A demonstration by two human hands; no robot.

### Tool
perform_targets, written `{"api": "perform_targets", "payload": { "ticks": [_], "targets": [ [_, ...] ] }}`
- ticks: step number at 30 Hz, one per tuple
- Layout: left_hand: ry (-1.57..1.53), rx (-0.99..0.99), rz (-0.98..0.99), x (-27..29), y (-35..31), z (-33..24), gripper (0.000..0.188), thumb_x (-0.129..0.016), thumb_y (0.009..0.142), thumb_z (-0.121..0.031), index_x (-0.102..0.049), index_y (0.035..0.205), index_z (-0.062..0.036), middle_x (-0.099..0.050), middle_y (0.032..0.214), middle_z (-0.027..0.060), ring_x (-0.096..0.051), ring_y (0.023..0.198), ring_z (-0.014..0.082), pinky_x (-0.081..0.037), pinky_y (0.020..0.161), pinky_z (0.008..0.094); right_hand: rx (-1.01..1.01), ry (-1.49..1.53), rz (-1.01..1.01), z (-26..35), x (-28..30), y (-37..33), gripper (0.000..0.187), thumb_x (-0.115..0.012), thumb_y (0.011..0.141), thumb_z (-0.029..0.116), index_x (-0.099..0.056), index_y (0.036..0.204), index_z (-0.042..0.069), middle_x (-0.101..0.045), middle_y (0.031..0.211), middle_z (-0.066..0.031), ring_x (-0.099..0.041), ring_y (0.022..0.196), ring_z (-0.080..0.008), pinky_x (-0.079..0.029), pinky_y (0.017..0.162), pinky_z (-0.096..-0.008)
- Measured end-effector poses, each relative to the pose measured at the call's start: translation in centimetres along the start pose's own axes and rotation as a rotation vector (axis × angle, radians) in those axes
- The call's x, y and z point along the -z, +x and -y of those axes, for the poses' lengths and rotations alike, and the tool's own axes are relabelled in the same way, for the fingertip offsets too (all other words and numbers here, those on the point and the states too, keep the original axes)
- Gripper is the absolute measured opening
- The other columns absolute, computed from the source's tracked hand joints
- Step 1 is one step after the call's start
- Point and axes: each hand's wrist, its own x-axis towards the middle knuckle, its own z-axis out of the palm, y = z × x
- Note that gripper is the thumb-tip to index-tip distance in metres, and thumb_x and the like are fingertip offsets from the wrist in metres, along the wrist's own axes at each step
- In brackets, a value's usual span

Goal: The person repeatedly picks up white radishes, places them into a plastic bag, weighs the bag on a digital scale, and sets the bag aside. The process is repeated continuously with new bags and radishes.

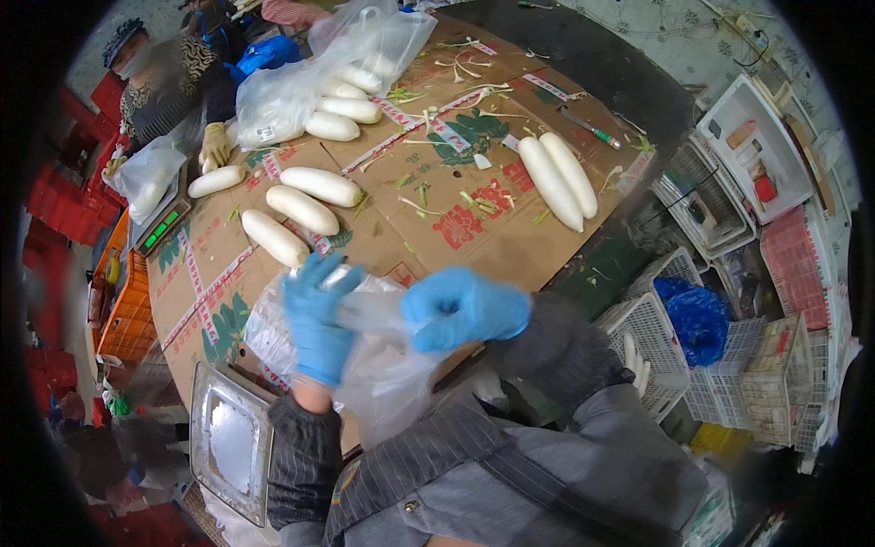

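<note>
Both my hands wear blue gloves and work at a clear plastic bag (pixel 387 365) at the table's near edge. My right hand (pixel 465 310) is closed with a gathered part of the bag in its fingers. My left hand (pixel 319 319) lies against the bag's left side, its fingers stretched out and apart; motion blurs both hands a little. Just beyond my left hand lie several white radishes, the nearest a white radish (pixel 274 238). A pair of white radishes (pixel 558 180) rests farther right. What the bag holds is partly hidden by my hands.
Cardboard (pixel 383 191) covers the table, strewn with trimmings. A green-handled knife (pixel 591 128) lies at the far right. At the left, a co-worker's gloved hand (pixel 215 146) is by a scale (pixel 162 228). A metal-topped scale (pixel 228 438) stands near my left forearm; crates (pixel 647 333) are at right.
</note>
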Motion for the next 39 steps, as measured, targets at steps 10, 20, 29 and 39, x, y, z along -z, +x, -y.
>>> {"api": "perform_targets", "payload": {
  "ticks": [10, 20, 29, 39],
  "targets": [
    [-1.248, 0.884, 0.037, 9.0, -6.5, 3.2, 0.064, -0.069, 0.069, 0.0, -0.048, 0.13, -0.0059, -0.06, 0.099, 0.0073, -0.059, 0.091, 0.0168, -0.051, 0.075, 0.0284, -1.103, -1.47, -0.951, -15.6, 23.7, -7.6, 0.091, -0.085, 0.057, 0.029, -0.039, 0.132, 0.005, -0.057, 0.115, -0.0184, -0.056, 0.106, -0.0371, -0.048, 0.086, -0.0442],
    [-1.765, 1.107, 0.112, 6.7, -3.7, -3.1, 0.057, -0.058, 0.075, -0.001, -0.046, 0.131, -0.0044, -0.061, 0.099, 0.0107, -0.061, 0.086, 0.02, -0.052, 0.074, 0.032, 0.384, 0.454, -0.686, -1.2, 10.2, -1.4, 0.072, -0.06, 0.085, 0.031, -0.027, 0.141, 0.001, -0.051, 0.127, -0.0126, -0.058, 0.106, -0.0257, -0.05, 0.092, -0.0452],
    [-2.519, 0.774, -0.095, 8.2, -6.7, -2.8, 0.048, -0.053, 0.079, -0.007, -0.049, 0.126, 0.0008, -0.059, 0.092, 0.0093, -0.051, 0.067, 0.0135, -0.045, 0.061, 0.0233, -0.061, -0.413, 0.031, -8.7, -0.9, 5.6, 0.042, -0.062, 0.082, 0.009, -0.053, 0.123, 0.004, -0.055, 0.125, -0.0097, -0.051, 0.116, -0.0207, -0.039, 0.102, -0.0362],
    [-1.611, 1.177, -0.215, 8.0, -9.7, -3.9, 0.079, -0.064, 0.07, -0.005, -0.032, 0.143, -0.0051, -0.06, 0.103, 0.0063, -0.057, 0.08, 0.015, -0.048, 0.069, 0.0248, -0.697, -1.245, -1.111, -12.3, 26.7, -9.4, 0.096, -0.086, 0.056, 0.034, -0.039, 0.133, 0.002, -0.055, 0.122, -0.0218, -0.056, 0.111, -0.033, -0.046, 0.093, -0.0412]
  ]
}}
